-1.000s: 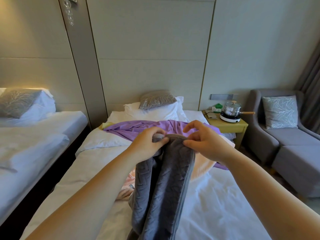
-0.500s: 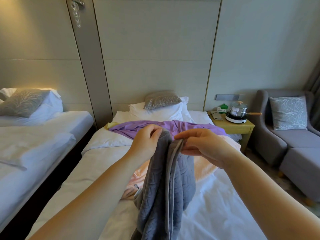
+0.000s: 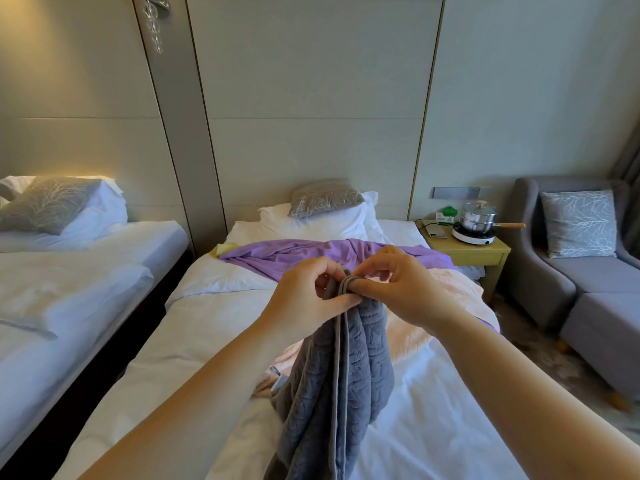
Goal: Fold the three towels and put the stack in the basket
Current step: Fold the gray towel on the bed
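Observation:
A grey textured towel (image 3: 346,375) hangs down over the white bed (image 3: 173,341), held up by its top edge. My left hand (image 3: 308,296) and my right hand (image 3: 398,289) pinch that edge together, fingers touching at the top. A purple towel (image 3: 294,258) lies spread across the bed beyond my hands. A pale pink towel (image 3: 450,299) lies crumpled under and to the right of the grey one. No basket is in view.
A second bed (image 3: 69,271) stands to the left across a dark gap. Pillows (image 3: 325,209) sit at the headboard. A yellow nightstand (image 3: 467,251) with a pot on a hotplate (image 3: 478,220) is at the right, then a grey armchair (image 3: 588,271).
My hands have come closer together, bringing the two top corners of the grey towel together. The towel now hangs narrower, doubled lengthwise.

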